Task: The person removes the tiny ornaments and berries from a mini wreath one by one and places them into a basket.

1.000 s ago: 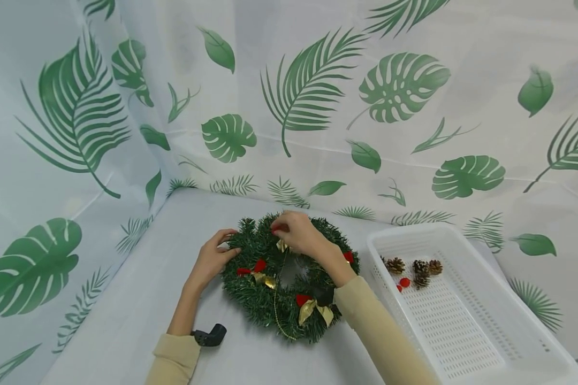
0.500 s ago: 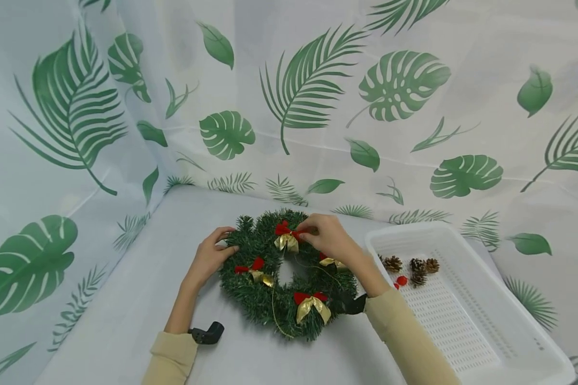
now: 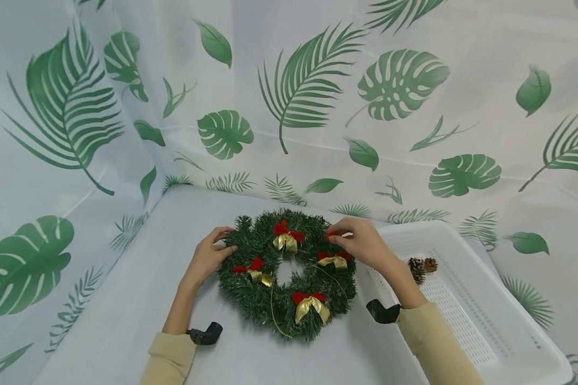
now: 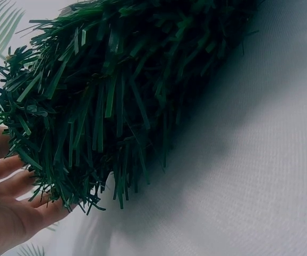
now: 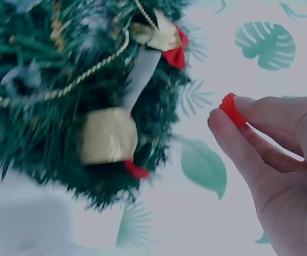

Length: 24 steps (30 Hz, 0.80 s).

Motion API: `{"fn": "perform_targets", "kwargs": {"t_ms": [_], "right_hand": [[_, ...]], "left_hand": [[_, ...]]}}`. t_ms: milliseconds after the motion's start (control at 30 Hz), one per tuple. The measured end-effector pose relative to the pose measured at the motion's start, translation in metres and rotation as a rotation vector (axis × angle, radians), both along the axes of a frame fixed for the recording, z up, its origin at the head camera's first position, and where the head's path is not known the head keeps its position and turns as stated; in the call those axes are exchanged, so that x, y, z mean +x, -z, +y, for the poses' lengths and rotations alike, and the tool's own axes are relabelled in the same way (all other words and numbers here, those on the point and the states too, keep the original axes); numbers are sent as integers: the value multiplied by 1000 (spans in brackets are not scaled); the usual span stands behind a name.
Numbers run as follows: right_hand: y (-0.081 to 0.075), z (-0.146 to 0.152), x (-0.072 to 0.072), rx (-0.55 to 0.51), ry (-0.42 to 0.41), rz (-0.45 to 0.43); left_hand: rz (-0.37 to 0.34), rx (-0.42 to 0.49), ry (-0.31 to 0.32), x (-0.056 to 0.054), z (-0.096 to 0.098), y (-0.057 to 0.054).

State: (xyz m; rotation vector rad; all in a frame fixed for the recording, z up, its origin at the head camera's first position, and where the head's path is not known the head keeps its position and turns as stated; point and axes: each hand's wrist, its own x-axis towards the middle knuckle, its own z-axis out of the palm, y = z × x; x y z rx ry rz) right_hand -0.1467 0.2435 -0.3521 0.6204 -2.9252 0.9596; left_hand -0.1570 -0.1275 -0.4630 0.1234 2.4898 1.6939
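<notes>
A green Christmas wreath decorated with red and gold bows lies on the white table. At its left edge my left hand holds the rim between thumb and fingers; in the left wrist view, fingers reach in beneath the needles. My right hand is at the wreath's upper right. Thumb and fingertips of that hand pinch a small, bumpy red berry, which the right wrist view shows apart from the needles. Close below it is the right-hand bow. A thin gold bead string crosses the wreath.
To the right stands a white plastic basket with perforated sides. Pine cones lie in it, partly hidden by the right forearm. A leaf-printed curtain encloses the table at the back and left.
My right hand has moved right across the wreath, from the top bow to the upper right edge, still pinching the red berry. The left hand stays at the left rim.
</notes>
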Motion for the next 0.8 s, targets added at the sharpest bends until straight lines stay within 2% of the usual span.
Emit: {"fn": "perform_targets", "kwargs": {"t_ms": [300, 500, 600, 800], "right_hand": [[-8, 33, 11, -13, 81, -30], [-16, 50, 17, 14, 141, -49], [-14, 59, 21, 21, 157, -62], [-8, 79, 26, 53, 192, -34]], "left_hand": [[-2, -8, 2, -3, -2, -5], [-5, -13, 4, -5, -2, -8], [-11, -20, 4, -3, -3, -6], [-19, -14, 4, 0, 0, -2]]}}
